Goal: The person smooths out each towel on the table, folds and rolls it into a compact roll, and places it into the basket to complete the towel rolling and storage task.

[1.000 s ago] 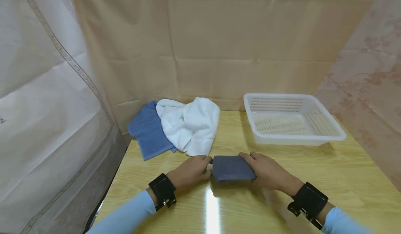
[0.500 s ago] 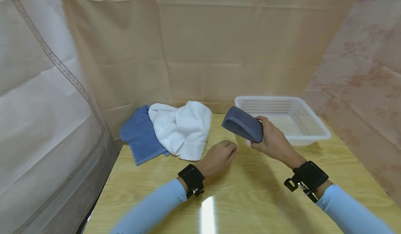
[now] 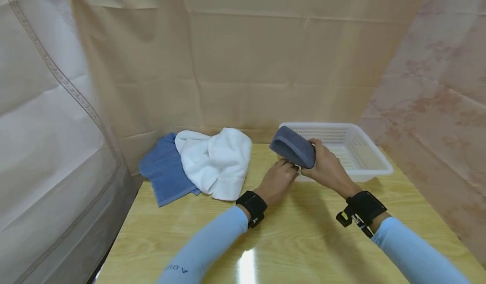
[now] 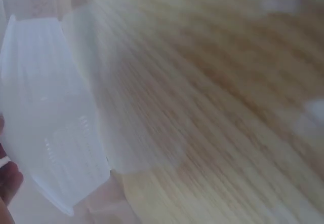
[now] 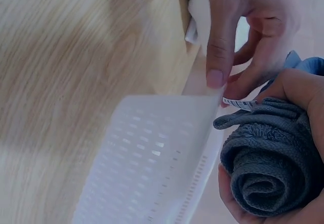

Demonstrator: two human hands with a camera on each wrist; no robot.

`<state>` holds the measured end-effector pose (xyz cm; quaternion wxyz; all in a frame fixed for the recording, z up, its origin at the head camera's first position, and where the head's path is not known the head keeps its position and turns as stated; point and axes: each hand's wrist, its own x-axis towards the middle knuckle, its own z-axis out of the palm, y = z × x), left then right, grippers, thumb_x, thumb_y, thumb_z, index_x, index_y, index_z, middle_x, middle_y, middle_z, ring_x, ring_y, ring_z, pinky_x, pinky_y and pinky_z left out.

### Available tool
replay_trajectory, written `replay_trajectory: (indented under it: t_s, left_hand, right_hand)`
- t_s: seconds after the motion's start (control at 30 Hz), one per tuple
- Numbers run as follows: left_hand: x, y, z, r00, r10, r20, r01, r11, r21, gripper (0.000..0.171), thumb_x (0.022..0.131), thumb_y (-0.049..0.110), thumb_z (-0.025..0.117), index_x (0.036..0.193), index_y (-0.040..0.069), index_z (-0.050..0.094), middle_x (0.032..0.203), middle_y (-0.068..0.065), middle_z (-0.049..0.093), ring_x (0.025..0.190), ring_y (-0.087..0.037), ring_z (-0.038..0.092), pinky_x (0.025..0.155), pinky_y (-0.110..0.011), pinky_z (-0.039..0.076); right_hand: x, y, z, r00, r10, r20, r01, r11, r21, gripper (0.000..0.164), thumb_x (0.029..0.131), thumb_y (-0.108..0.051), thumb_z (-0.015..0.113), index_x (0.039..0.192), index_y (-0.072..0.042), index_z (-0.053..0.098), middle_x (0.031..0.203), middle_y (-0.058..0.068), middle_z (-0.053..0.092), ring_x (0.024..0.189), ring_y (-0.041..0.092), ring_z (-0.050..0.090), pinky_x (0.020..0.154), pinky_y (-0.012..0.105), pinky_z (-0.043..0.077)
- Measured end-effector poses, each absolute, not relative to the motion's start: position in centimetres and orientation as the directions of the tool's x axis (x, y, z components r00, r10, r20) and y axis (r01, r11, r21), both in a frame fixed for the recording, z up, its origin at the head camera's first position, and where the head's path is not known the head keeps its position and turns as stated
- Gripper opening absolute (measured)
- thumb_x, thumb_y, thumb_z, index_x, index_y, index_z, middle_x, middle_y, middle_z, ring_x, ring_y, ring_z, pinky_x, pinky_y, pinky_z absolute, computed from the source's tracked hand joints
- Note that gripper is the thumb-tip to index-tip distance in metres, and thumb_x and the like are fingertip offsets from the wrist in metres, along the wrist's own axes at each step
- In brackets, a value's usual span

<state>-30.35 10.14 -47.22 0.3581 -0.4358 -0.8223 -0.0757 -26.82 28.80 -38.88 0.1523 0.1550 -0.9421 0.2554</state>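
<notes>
My right hand [image 3: 328,168] grips a rolled dark blue-grey towel [image 3: 292,146], held up over the near left corner of a white plastic basket [image 3: 373,149]. In the right wrist view the towel's spiral end [image 5: 260,188] faces the camera, and a small printed label [image 5: 240,104] sticks out of it. My left hand [image 3: 276,180] is at that basket corner, just below the towel. Its thumb and fingers pinch the basket's rim [image 5: 215,102], close beside the label. In the left wrist view only some fingertips [image 4: 11,181] show at the left edge.
A crumpled white towel [image 3: 218,161] lies partly over a blue towel [image 3: 165,174] at the table's back left. Both lie on the light wooden table [image 3: 212,250]. A beige cloth backdrop [image 3: 235,64] hangs behind, with a floral sheet [image 3: 436,119] on the right.
The rolled towel went from between both hands low on the table to the basket corner in my right hand. My left hand let go of it, moved right and forward, and took the basket's rim.
</notes>
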Motion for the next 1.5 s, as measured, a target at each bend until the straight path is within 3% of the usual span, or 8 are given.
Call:
replay_trajectory:
  t_s: [0.23, 0.47, 0.93, 1.5]
  left_hand:
    - [-30.8, 9.9, -47.6, -0.343, 0.617, 0.708, 0.793, 0.594, -0.134, 0.010, 0.099, 0.023, 0.073, 0.102, 0.014, 0.077, 0.102, 0.003, 0.073, 0.103, -0.013, 0.063, 0.095, -0.023, 0.047]
    - [-30.6, 10.4, -47.2, -0.348, 0.614, 0.709, 0.782, 0.607, -0.141, 0.012, 0.098, 0.024, 0.073, 0.105, 0.016, 0.078, 0.099, 0.005, 0.073, 0.097, -0.011, 0.064, 0.091, -0.020, 0.049]
    - [-30.9, 10.4, -47.0, -0.354, 0.596, 0.721, 0.851, 0.525, -0.016, 0.007, 0.096, 0.018, 0.076, 0.100, 0.013, 0.080, 0.098, 0.004, 0.074, 0.096, -0.011, 0.064, 0.089, -0.022, 0.048]
    - [-30.7, 10.2, -46.9, -0.396, 0.605, 0.690, 0.832, 0.555, -0.009, 0.007, 0.098, 0.020, 0.074, 0.099, 0.016, 0.079, 0.092, 0.005, 0.071, 0.089, -0.010, 0.061, 0.085, -0.022, 0.048]
  right_hand:
    - [-28.0, 27.7, -38.9, -0.901, -0.234, 0.366, -0.379, 0.834, -0.401, 0.088, 0.077, -0.016, 0.083, 0.148, 0.007, 0.036, 0.127, 0.032, 0.058, 0.108, 0.044, 0.062, 0.085, 0.059, 0.051]
    - [-28.6, 27.0, -38.2, -0.912, -0.221, 0.346, -0.358, 0.839, -0.409, 0.087, 0.081, -0.020, 0.080, 0.149, 0.008, 0.035, 0.126, 0.034, 0.058, 0.106, 0.046, 0.063, 0.083, 0.057, 0.053]
    - [-29.8, 27.0, -37.9, -0.935, -0.175, 0.307, -0.304, 0.843, -0.443, 0.086, 0.087, -0.025, 0.078, 0.152, 0.010, 0.032, 0.127, 0.035, 0.059, 0.104, 0.045, 0.064, 0.082, 0.056, 0.053]
    - [-30.7, 28.4, -38.5, -0.952, -0.055, 0.301, -0.191, 0.876, -0.443, 0.086, 0.090, -0.029, 0.073, 0.151, 0.012, 0.029, 0.121, 0.040, 0.058, 0.099, 0.050, 0.064, 0.077, 0.061, 0.054]
